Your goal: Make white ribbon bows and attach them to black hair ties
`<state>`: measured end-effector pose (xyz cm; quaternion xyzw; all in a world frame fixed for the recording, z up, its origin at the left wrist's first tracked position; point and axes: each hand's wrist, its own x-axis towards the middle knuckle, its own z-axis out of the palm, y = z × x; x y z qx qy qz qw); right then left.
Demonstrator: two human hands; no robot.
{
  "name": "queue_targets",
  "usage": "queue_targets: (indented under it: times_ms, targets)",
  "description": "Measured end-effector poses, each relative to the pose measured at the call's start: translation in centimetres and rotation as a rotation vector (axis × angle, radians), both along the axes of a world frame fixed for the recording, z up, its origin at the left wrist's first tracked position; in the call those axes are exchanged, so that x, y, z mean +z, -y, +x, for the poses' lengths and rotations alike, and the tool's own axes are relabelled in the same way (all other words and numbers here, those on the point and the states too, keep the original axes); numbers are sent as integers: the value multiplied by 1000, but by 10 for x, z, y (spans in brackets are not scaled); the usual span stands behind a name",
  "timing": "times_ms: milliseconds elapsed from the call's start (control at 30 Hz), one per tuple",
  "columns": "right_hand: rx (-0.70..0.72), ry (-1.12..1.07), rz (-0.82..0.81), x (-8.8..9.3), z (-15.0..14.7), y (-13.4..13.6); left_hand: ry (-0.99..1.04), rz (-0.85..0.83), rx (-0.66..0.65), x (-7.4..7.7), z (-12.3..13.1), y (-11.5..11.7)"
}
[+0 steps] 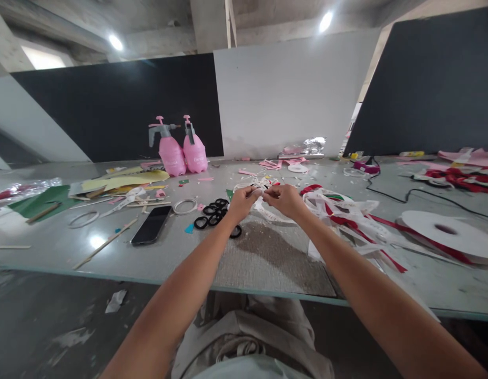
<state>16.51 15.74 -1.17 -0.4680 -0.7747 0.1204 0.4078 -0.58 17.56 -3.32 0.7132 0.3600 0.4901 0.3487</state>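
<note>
Both hands meet over the middle of the table, fingers pinched on a white ribbon (272,215) with faint print. My left hand (244,201) grips it from the left, and my right hand (284,200) from the right; the fingertips nearly touch. Thin white strings (252,181) lie just behind the hands. Several black hair ties (213,212) are heaped beside my left hand. To the right of my right hand sits a tangle of white and red ribbons (346,213). The exact fold between the fingers is too small to make out.
A phone (152,225) lies left of the hair ties, near sticks and paper sheets (121,181). Two pink spray bottles (172,155) stand at the back. A large white ribbon spool (451,234) lies at right, with a black cable (405,196) behind it. The table's front edge (267,293) is close.
</note>
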Motion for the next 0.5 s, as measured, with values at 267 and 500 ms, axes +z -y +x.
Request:
queue_targets:
  times_ms: [267, 500]
  targets:
    - [32, -24, -112, 1, -1, 0, -119, 75, 20, 1, -3, -1]
    - [14, 54, 1, -1, 1, -2, -304, 148, 72, 3, -7, 3]
